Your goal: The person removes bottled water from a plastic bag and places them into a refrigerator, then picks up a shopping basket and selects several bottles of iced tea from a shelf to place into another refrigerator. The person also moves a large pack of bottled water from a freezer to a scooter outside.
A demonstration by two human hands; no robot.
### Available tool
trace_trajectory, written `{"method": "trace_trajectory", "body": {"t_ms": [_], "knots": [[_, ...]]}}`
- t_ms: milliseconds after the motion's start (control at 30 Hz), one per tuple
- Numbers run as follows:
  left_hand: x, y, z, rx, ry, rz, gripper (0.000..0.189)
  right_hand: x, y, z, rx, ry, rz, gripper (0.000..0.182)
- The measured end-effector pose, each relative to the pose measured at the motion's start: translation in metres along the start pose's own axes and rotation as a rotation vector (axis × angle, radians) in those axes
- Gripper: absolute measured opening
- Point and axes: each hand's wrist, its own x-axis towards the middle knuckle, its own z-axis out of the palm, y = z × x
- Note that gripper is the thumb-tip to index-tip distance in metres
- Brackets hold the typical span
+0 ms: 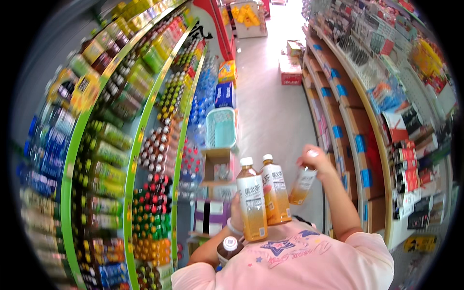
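Observation:
My left hand [237, 210] is wrapped around two orange-brown tea bottles with white caps. The nearer bottle [252, 203] and the one beside it [276, 192] both stand nearly upright against the pink shirt [290, 257]. A darker bottle with a white cap [230, 245] is tucked in the crook of the left arm, its lower part hidden. Out to the right, my right hand [314, 158] grips a third tea bottle [303, 185] by its top, and this bottle hangs tilted over the aisle floor. Fingers of both hands are partly hidden or blurred.
Drink shelves with green edges [132, 163] line the left side. Along their foot stand a light-blue basket [221, 128], an opened cardboard box [216, 165] and a purple carton [210, 217]. Shelves of goods [353, 108] run along the right. Ahead on the aisle floor [270, 108] sits a red-and-white carton [290, 70].

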Motion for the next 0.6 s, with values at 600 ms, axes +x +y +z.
{"method": "trace_trajectory", "body": {"t_ms": [600], "knots": [[0.649,0.309,-0.02,-0.072,0.004,-0.227,0.063,0.536,-0.162,-0.223,0.026,0.349,-0.09,0.013]]}}
